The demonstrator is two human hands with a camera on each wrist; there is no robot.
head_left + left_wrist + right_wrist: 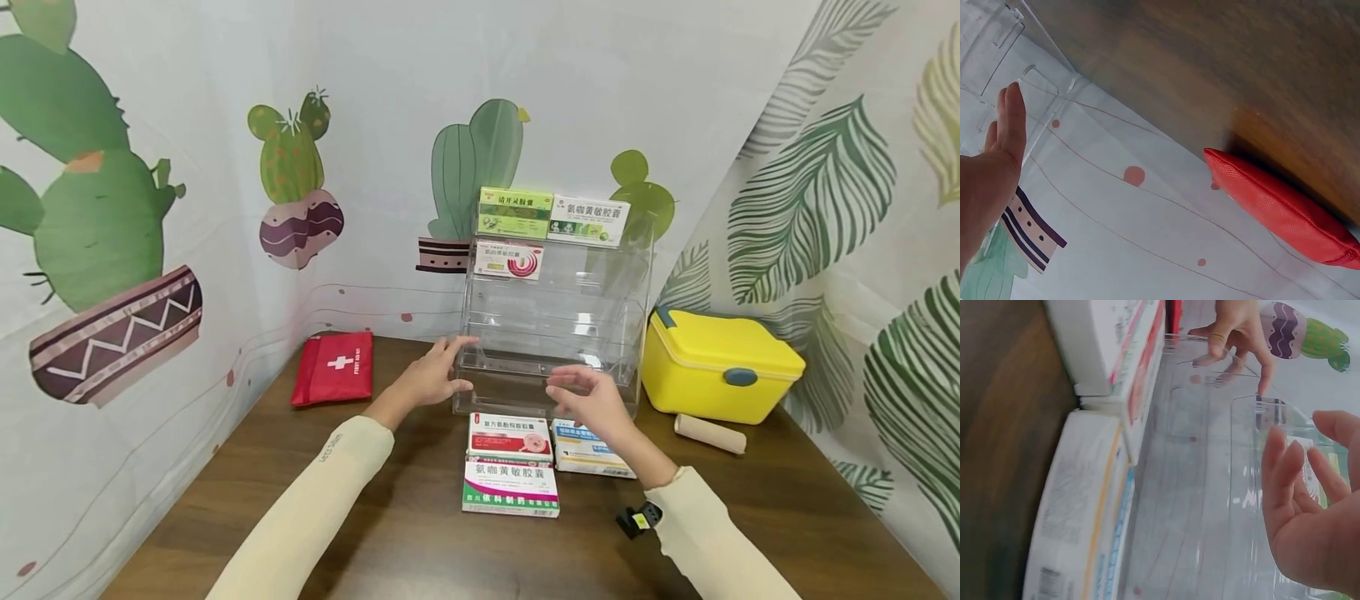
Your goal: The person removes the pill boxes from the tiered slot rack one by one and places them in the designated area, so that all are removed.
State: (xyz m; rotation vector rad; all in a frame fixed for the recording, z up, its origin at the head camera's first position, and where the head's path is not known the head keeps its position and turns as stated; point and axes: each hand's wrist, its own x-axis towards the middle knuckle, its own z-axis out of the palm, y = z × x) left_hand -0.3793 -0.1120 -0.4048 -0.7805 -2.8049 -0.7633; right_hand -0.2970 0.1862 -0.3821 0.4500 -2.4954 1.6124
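A clear stepped display rack (558, 321) stands on the table. On its top tier sit a green medicine box (514, 214) and a white-and-green medicine box (589, 221), and on the tier below, a white medicine box with red rings (508, 260). My left hand (429, 377) is at the rack's left side, fingers spread and thumb apart. In front of the lower tiers, my right hand (596, 406) has loosely bent fingers with nothing between them. Below it lies a blue-and-white medicine box (596, 454), beside a red-and-white box (510, 435) and a white, magenta and green box (510, 487).
A red first aid pouch (333, 368) lies at the left on the brown table (420, 533). At the right stand a yellow lidded case (720, 367) and, lying before it, a beige cylinder (710, 434). A cactus-printed cloth (375, 125) hangs behind.
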